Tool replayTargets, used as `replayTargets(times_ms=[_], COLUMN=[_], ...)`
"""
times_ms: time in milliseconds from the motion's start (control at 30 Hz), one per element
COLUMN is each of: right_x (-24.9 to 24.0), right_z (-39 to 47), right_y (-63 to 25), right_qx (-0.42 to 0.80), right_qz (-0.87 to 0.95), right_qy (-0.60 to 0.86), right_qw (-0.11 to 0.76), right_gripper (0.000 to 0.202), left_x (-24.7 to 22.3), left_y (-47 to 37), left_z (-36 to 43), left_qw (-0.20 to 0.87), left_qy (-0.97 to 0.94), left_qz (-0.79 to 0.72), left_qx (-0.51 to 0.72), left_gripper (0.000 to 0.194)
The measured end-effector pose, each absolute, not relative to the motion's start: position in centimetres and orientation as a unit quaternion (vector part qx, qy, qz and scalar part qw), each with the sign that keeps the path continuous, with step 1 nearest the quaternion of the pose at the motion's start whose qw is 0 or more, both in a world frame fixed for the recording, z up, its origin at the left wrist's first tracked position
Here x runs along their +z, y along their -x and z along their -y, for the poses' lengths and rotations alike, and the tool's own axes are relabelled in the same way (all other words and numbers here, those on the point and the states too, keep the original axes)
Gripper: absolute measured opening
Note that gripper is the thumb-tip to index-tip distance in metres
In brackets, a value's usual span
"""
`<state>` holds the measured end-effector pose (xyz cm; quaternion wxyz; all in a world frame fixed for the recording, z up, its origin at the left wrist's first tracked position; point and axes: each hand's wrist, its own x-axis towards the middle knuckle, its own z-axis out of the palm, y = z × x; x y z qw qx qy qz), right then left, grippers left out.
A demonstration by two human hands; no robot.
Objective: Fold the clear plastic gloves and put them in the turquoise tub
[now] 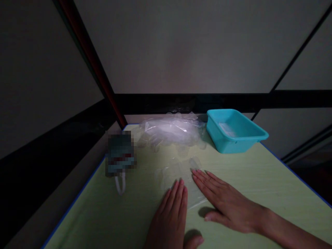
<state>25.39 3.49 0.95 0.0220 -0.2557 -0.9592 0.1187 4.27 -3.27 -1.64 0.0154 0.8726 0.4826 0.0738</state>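
Note:
A thin, clear plastic glove (192, 192) lies spread on the table, its finger parts pointing toward the back. My left hand (168, 218) rests flat over its near left part, fingers stretched out and side by side. From the right, my right hand (225, 202) reaches across with straight fingers, its fingertips on the glove's right side and the thumb held apart. Neither hand grips anything. Behind the glove sits a loose pile of similar clear plastic gloves (173, 129), overlapping and crumpled.
A turquoise plastic basket (238, 145) stands at the back right, with a pale label-like patch inside. At the left edge lies a blurred-out dark object (120, 152) with a white loop (120, 183). The pale green table (259, 180) has blue edging and meets panelled walls.

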Motion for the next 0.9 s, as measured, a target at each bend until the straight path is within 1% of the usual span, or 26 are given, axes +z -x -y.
replayTargets(times_ms=[133,267,433,533,633,767,900], right_x=[0.6,0.5,1.6,2.2,2.1,1.4,1.0], right_z=[-3.6,-3.8,-5.5,-7.2,-8.4,-8.8,-8.7], right_y=[-25.8,-25.9,-26.5,-26.6,-26.4,-26.2,-26.2], right_qx=[0.107,0.129,0.176,0.161,0.126,0.092,0.085], right_qz=[0.957,0.953,0.934,0.940,0.951,0.954,0.953], right_qy=[0.269,0.271,0.289,0.279,0.257,0.257,0.262], right_qw=[0.028,0.049,0.110,0.115,0.117,0.128,0.124], right_gripper=[0.076,0.074,0.058,0.049,0.045,0.043,0.043], left_x=[-1.6,-1.4,-0.9,-0.6,-0.5,-0.8,-1.5], left_y=[-4.3,-4.6,-3.0,-1.0,0.5,1.1,1.0], left_z=[3.3,3.4,3.6,3.4,3.0,2.7,2.5], left_qw=[0.019,0.012,-0.028,-0.072,-0.083,-0.085,-0.099], left_qy=[-0.874,-0.874,-0.857,-0.838,-0.828,-0.828,-0.822], left_qz=[-0.482,-0.481,-0.502,-0.524,-0.538,-0.538,-0.544], left_qx=[0.068,0.067,0.112,0.136,0.132,0.135,0.139], left_gripper=[0.086,0.085,0.079,0.069,0.062,0.059,0.055])
